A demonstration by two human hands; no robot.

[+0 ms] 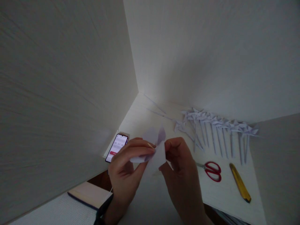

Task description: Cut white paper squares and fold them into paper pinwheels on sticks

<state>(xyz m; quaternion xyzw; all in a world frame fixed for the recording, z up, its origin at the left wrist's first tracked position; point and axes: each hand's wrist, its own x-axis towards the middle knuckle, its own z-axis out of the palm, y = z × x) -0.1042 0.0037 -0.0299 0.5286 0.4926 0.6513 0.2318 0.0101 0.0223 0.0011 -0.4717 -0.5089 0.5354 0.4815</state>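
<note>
We pinch the small white folded paper piece between our left hand and right hand, just left of the red-handled scissors; it looks light, limp and crease-prone, best held by its edges.

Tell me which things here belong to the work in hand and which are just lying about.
In hand:
- paper piece, pinched between left hand and right hand
- finished pinwheels, in a row by the wall
- loose sticks, beyond them

Lying about:
- scissors, untouched
- yellow knife, untouched
- phone, screen lit
- book, at the table's near edge
</note>
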